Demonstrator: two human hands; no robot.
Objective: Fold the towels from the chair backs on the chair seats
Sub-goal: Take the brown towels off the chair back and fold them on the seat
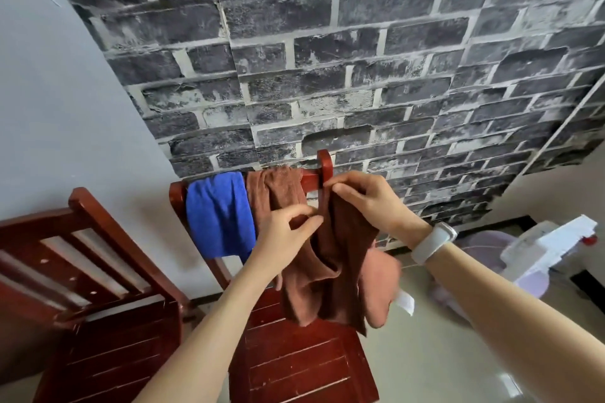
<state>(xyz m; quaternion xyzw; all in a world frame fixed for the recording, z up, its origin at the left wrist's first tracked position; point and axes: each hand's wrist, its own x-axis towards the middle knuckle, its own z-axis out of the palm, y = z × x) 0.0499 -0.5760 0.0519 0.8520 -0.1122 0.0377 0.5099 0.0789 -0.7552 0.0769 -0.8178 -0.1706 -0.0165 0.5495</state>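
Brown terry towel (330,258), half off the red wooden chair's top rail (311,177) beside a blue towel (221,213), is pinched by both the left hand (288,239) and right hand (366,196); next, probably, lowering it onto the slatted seat (294,360).

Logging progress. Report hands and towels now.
Both hands, left and right, pinch the brown towel, lifted over the seat. Blue towel on the chair back. Nothing in the way.
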